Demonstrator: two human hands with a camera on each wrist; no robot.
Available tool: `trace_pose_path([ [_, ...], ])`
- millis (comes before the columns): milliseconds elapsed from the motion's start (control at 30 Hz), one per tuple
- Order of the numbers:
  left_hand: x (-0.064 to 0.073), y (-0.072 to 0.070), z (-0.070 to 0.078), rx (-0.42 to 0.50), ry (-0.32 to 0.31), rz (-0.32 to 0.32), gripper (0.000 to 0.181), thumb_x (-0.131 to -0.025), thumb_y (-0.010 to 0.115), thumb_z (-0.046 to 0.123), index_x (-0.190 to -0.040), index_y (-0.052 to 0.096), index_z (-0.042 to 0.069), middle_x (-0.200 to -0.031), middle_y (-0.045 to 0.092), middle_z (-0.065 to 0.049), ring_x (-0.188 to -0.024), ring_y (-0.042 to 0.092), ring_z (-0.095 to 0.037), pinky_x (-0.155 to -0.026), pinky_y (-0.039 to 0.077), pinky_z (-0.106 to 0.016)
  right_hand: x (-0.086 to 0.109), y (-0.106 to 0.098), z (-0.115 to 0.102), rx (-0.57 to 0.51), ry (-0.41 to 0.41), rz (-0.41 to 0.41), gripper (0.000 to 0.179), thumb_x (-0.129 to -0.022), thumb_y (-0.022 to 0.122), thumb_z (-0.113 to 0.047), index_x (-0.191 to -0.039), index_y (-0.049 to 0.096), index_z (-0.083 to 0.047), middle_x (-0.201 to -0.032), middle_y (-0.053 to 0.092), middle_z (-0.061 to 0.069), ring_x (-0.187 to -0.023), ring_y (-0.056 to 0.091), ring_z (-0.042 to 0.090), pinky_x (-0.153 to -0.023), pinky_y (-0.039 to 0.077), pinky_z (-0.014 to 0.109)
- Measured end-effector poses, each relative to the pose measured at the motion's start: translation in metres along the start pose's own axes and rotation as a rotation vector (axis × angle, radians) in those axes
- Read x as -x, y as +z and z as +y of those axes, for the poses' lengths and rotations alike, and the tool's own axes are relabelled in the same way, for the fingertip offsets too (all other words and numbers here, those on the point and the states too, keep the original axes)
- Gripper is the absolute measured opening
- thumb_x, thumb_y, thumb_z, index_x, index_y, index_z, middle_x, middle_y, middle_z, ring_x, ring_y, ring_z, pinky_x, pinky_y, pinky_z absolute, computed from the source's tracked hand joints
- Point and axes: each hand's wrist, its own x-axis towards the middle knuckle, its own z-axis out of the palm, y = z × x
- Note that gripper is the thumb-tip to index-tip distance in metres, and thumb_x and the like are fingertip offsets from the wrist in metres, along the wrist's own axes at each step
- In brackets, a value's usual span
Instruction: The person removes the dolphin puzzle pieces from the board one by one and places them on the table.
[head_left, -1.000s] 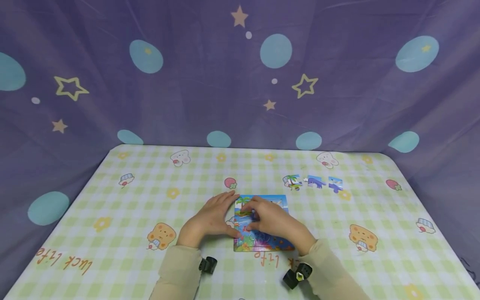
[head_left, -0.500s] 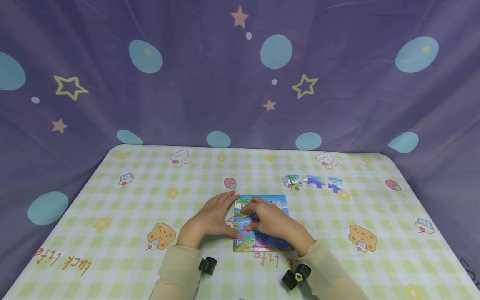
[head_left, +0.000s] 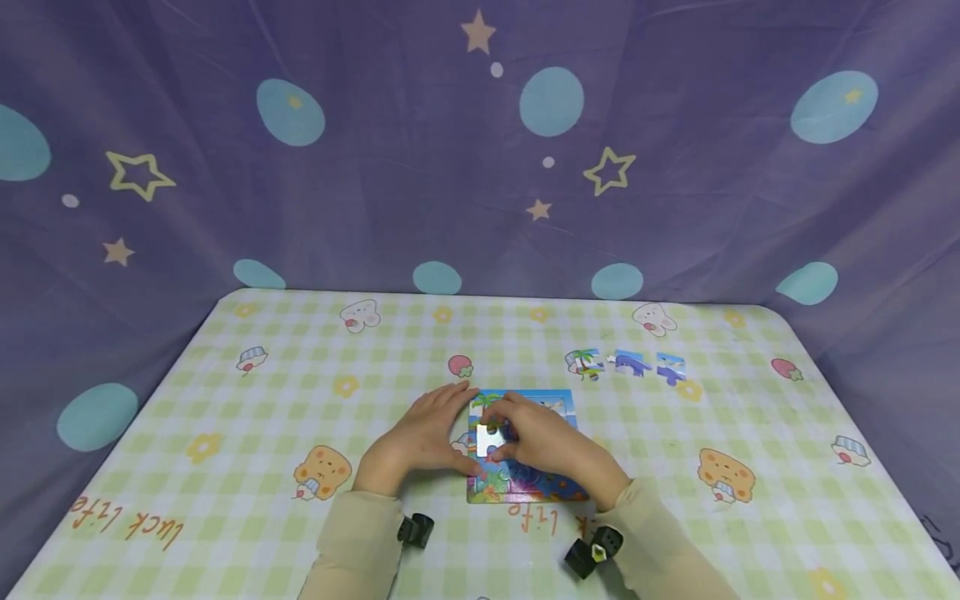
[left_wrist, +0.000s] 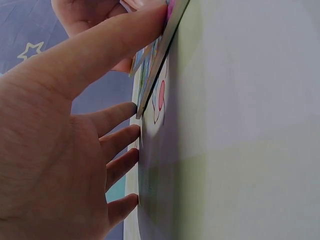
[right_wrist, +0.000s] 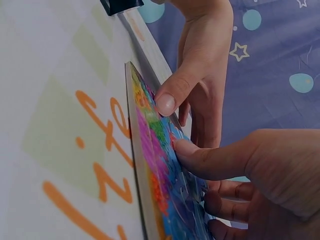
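Observation:
A jigsaw puzzle board [head_left: 555,486] with a bright sea picture lies flat in front of me. My left hand [head_left: 422,433] steadies its left side: the thumb rests on the board, and the other fingers are spread straight by the far left corner, touching the table [left_wrist: 235,130]. Over the board, my right hand [head_left: 543,435] pinches a puzzle piece [head_left: 489,442] between thumb and fingertips at the left of the picture. That piece is tilted and looks white with glare. The right hand hides much of the board's middle.
Three loose puzzle pieces lie in a row beyond the board to the right: a palm-tree piece [head_left: 588,363], a dolphin piece [head_left: 632,364] and another blue piece [head_left: 671,368]. A checked cloth [head_left: 225,433] covers the table. A purple curtain [head_left: 420,167] hangs behind.
The puzzle piece under my right fingertips has tilted up and turned from coloured to bright white glare. Both hands have stayed almost in place; the loose pieces have not moved.

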Motion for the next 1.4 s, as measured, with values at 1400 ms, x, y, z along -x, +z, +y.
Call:
trace_pose_path([
  [1400,0.000,-0.001,0.001,-0.007,0.002,0.005,0.112,-0.065,0.089,0.048,-0.154,0.034,0.008,-0.161,0.026,-0.011,-0.148,0.021,-0.034,-0.120,0.016,-0.051,0.008,-0.032,0.016,-0.165,-0.013,0.135,0.017,-0.092,0.072,-0.014,-0.108,0.071,-0.012,-0.089,0.067,-0.008,-0.076,0.058,0.008,-0.066,0.051,0.025],
])
